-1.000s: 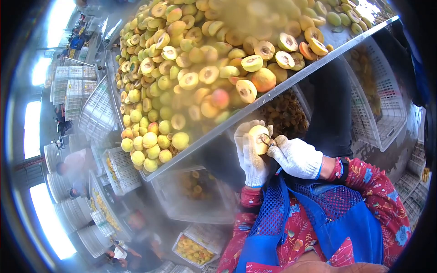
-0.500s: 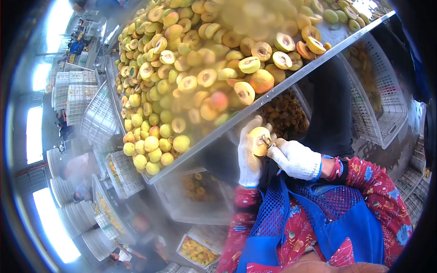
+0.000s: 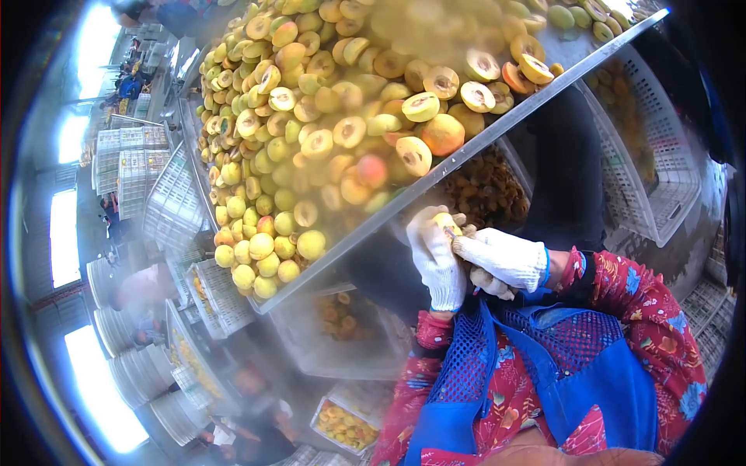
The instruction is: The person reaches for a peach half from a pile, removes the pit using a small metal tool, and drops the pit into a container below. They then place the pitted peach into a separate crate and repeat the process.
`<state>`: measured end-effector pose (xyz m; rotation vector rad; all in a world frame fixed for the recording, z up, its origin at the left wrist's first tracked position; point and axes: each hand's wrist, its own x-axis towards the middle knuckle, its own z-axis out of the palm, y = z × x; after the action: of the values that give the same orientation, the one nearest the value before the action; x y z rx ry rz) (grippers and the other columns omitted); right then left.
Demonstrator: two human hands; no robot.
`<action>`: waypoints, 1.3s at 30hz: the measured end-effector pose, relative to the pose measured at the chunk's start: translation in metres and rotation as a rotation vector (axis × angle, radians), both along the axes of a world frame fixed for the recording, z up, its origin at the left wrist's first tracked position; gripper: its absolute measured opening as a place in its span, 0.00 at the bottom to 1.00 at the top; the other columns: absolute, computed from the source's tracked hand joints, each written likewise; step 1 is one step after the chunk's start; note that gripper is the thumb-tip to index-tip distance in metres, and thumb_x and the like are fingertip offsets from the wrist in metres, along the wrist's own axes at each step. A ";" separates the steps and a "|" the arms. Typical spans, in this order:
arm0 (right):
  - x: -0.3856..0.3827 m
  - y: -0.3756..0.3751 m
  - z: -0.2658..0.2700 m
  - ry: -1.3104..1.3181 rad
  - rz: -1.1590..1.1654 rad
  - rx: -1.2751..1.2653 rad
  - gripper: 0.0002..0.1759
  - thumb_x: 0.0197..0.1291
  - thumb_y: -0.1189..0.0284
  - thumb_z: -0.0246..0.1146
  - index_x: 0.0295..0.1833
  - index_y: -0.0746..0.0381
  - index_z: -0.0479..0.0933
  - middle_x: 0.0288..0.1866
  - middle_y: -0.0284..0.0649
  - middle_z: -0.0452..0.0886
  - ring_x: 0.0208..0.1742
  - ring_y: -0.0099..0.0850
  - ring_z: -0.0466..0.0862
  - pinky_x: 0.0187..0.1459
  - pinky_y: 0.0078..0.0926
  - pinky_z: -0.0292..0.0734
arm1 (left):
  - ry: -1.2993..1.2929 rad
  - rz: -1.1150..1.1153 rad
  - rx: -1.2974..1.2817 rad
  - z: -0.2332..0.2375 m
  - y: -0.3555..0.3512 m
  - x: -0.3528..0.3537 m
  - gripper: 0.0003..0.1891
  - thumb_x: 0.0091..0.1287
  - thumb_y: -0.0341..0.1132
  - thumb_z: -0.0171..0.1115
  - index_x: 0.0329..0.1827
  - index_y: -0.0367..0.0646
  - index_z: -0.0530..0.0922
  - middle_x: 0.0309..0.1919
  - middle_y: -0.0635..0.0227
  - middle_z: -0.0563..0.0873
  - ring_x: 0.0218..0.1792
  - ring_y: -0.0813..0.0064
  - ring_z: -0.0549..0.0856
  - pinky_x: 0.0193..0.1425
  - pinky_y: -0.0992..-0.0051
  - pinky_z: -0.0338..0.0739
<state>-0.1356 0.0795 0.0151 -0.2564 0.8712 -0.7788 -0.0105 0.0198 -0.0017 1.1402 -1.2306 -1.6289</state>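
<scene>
Head view: left hand (image 3: 434, 255) clasps a fruit (image 3: 445, 222), right hand (image 3: 503, 259), pinch unclear, apparently works it beside that grip, needing steadiness next.

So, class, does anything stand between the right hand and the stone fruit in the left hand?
Nothing visible does: the right hand is right at the stone fruit in the left hand; gloved fingers partly hide it.
</scene>
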 end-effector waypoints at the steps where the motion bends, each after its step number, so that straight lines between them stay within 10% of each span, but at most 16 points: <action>1: 0.002 -0.002 0.004 0.118 0.007 0.016 0.28 0.79 0.49 0.53 0.34 0.61 0.74 0.18 0.33 0.72 0.13 0.22 0.71 0.14 0.20 0.66 | -0.031 -0.060 0.111 0.002 -0.004 0.003 0.22 0.83 0.51 0.49 0.62 0.41 0.70 0.49 0.57 0.82 0.43 0.65 0.88 0.49 0.65 0.86; 3: 0.003 -0.003 0.013 0.192 -0.009 0.076 0.22 0.79 0.51 0.55 0.36 0.57 0.73 0.20 0.29 0.71 0.13 0.17 0.68 0.14 0.17 0.63 | 0.014 -0.105 0.259 0.002 -0.008 0.006 0.21 0.83 0.50 0.50 0.62 0.41 0.71 0.49 0.57 0.82 0.42 0.65 0.88 0.48 0.65 0.86; 7: -0.015 -0.001 -0.009 -0.566 -0.040 0.239 0.17 0.78 0.52 0.58 0.36 0.49 0.72 0.20 0.23 0.66 0.15 0.13 0.65 0.15 0.13 0.60 | -0.138 -0.117 0.095 -0.002 -0.004 0.004 0.22 0.82 0.50 0.48 0.60 0.38 0.73 0.46 0.57 0.84 0.40 0.66 0.88 0.47 0.67 0.85; 11: -0.009 0.002 -0.009 -0.280 -0.089 0.211 0.18 0.78 0.52 0.58 0.36 0.50 0.71 0.21 0.23 0.66 0.17 0.12 0.64 0.15 0.11 0.59 | -0.170 -0.210 0.070 -0.029 -0.012 0.012 0.21 0.83 0.48 0.49 0.60 0.37 0.74 0.43 0.58 0.86 0.40 0.69 0.88 0.46 0.69 0.84; 18: -0.015 0.008 -0.047 -1.150 -0.020 0.320 0.22 0.81 0.52 0.50 0.43 0.59 0.74 0.21 0.24 0.64 0.14 0.14 0.63 0.16 0.14 0.58 | 0.078 -0.177 0.069 -0.019 -0.002 0.007 0.23 0.84 0.51 0.47 0.60 0.38 0.73 0.48 0.55 0.85 0.41 0.64 0.89 0.48 0.64 0.86; 29: 0.005 0.007 -0.056 -1.380 -0.058 0.057 0.26 0.82 0.50 0.46 0.51 0.62 0.75 0.21 0.22 0.64 0.13 0.14 0.64 0.16 0.18 0.58 | 0.386 -0.038 0.340 -0.003 -0.006 0.003 0.24 0.82 0.53 0.51 0.60 0.38 0.74 0.48 0.55 0.85 0.43 0.58 0.89 0.51 0.61 0.86; 36: 0.003 0.004 -0.049 -1.370 -0.002 0.304 0.24 0.81 0.51 0.49 0.43 0.61 0.73 0.21 0.24 0.64 0.13 0.14 0.62 0.15 0.17 0.61 | -0.327 -0.274 -0.202 -0.006 -0.021 0.035 0.18 0.82 0.44 0.52 0.59 0.37 0.78 0.47 0.56 0.87 0.49 0.65 0.89 0.56 0.65 0.84; 39: 0.011 0.008 -0.066 -1.429 0.045 0.223 0.21 0.80 0.50 0.50 0.44 0.57 0.72 0.22 0.26 0.66 0.12 0.19 0.67 0.14 0.18 0.63 | -0.226 -0.188 -0.280 -0.012 -0.011 0.024 0.19 0.82 0.43 0.47 0.57 0.35 0.79 0.45 0.55 0.88 0.49 0.64 0.88 0.55 0.65 0.84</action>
<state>-0.1246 0.0876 -0.0512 0.4649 -0.4091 -0.6084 0.0138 0.0083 -0.0138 1.0772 -1.6977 -1.4289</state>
